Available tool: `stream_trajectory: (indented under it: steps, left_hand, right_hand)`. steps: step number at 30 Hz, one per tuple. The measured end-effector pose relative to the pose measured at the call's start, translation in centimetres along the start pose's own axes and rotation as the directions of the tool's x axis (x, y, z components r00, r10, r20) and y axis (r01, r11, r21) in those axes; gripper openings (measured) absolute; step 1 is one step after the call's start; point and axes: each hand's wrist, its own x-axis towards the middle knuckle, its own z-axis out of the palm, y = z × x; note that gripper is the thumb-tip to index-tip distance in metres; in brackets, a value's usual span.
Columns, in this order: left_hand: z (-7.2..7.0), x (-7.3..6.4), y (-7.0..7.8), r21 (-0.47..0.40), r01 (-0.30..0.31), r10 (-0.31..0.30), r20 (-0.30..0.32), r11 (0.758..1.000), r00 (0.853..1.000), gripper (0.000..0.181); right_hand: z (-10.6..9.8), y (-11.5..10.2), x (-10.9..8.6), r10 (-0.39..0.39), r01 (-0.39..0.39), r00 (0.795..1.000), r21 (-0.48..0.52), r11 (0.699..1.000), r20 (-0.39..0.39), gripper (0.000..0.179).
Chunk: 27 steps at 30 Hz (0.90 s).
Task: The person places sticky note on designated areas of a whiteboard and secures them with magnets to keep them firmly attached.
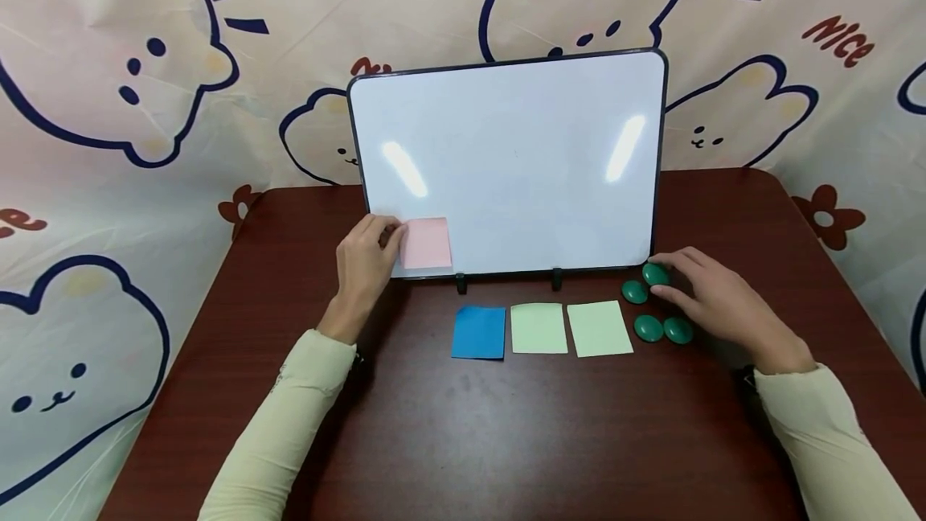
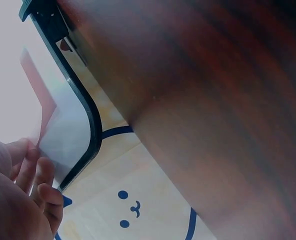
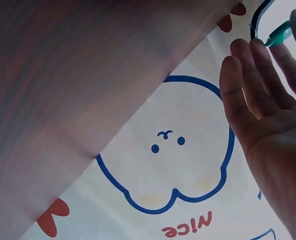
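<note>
A pink sticky note lies against the lower left corner of the whiteboard. My left hand pinches that note at its left edge, thumb and fingertips together; in the left wrist view the note stands partly off the board's surface. Over at the board's lower right corner, my right hand holds a round green magnet between thumb and fingers. The right wrist view shows this magnet edge-on near the fingertips. Three more green magnets lie on the table just left of that hand.
Two small black stands support the board's bottom edge on the dark wooden table. In front of it lie a blue sticky note and two pale green notes. Behind hangs a cartoon-printed curtain.
</note>
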Motion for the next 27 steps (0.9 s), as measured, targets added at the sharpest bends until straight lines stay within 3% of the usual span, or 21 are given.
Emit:
stream_trajectory:
  steps: [10, 17, 27]
  left_hand:
    - [0.0, 0.0, -0.2, -0.01, 0.012, -0.012, 0.014, 1.0, 1.0, 0.017]
    - [0.0, -0.2, -0.1, -0.012, 0.005, -0.005, 0.008, 1.0, 1.0, 0.014]
    - [0.0, -0.1, -0.1, -0.017, 0.001, 0.0, 0.009, 1.0, 1.0, 0.013]
  right_hand:
    - [0.6, -1.1, 0.1, -0.051, 0.051, 0.997, 0.01, 0.999, -0.053, 0.044]
    - [1.1, -1.9, 0.4, -0.143, 0.142, 0.986, -0.011, 0.99, -0.084, 0.042]
    - [1.7, -3.0, 0.9, -0.202, 0.199, 0.973, -0.038, 0.979, -0.108, 0.04]
